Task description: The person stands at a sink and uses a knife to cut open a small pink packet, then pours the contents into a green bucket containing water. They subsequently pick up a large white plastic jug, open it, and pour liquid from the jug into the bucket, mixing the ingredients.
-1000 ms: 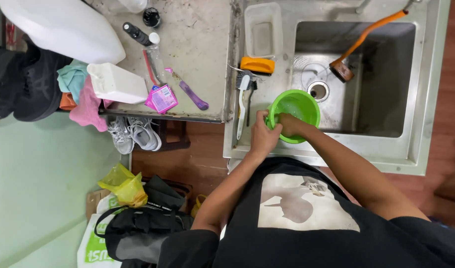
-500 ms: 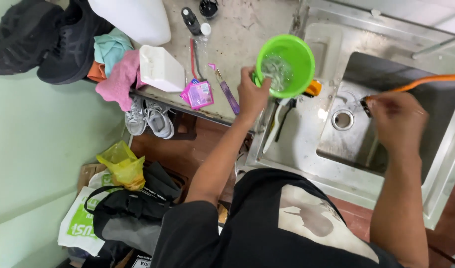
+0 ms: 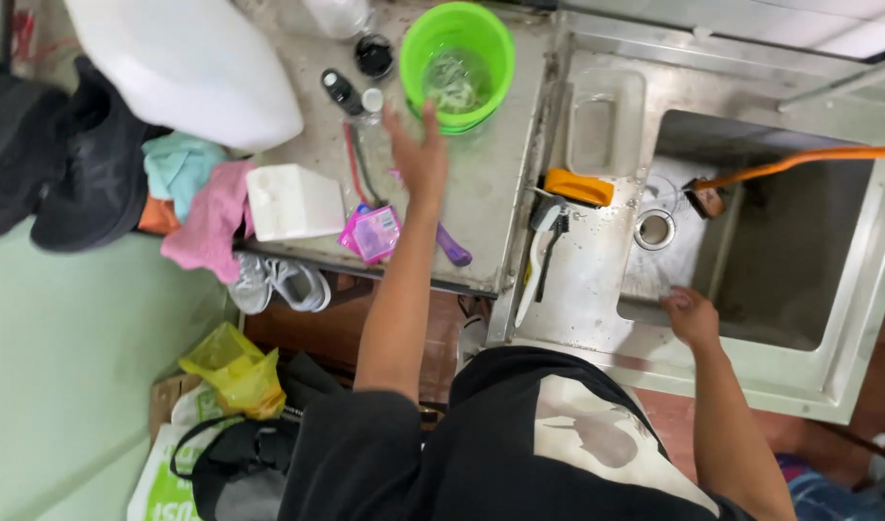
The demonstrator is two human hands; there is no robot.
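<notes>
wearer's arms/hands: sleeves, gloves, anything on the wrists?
Both arms bare from above the elbow down. Left hand and right hand ungloved; no watch, ring or band that the view shows. Short sleeves belong to a black T-shirt with a pale printed panel on the front.

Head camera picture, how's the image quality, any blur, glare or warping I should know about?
Head view: evenly lit, no hard shadows; the left hand beside the green bowl is smeared by motion blur, the right hand on the sink rim is sharper; wet steel gives mild glare; the counter edge tilts and bows from the wide lens.
</notes>
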